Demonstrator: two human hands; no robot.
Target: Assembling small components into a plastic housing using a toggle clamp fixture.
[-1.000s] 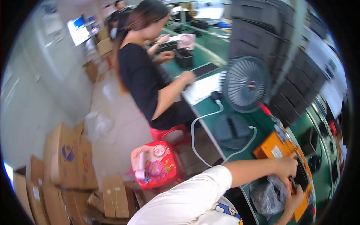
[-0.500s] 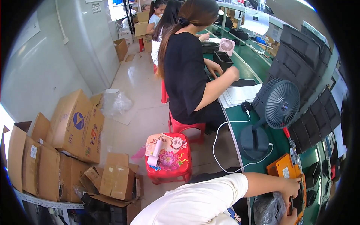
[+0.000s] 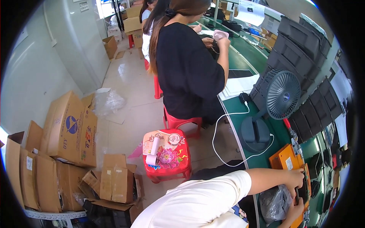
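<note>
Dark grey bins (image 3: pixel 298 53), contents hidden, stand stacked along the green tabletop's (image 3: pixel 249 60) far side. An orange case (image 3: pixel 282 157) sits farther in than the grey plastic bag (image 3: pixel 274 207), contents unclear, just inside the near edge. Beside the bag, left hand (image 3: pixel 295 180) and right hand (image 3: pixel 295 210) curl nearly closed on a small black piece (image 3: pixel 297 194) between their fingers, mostly covered.

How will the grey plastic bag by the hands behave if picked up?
The bag will probably sag and change shape if lifted: it looks thin and crumpled. It may be slippery, since it shows glossy highlights. It seems unlikely to roll, given its lumpy outline. Weight I can't judge; what's inside isn't clear.
</note>
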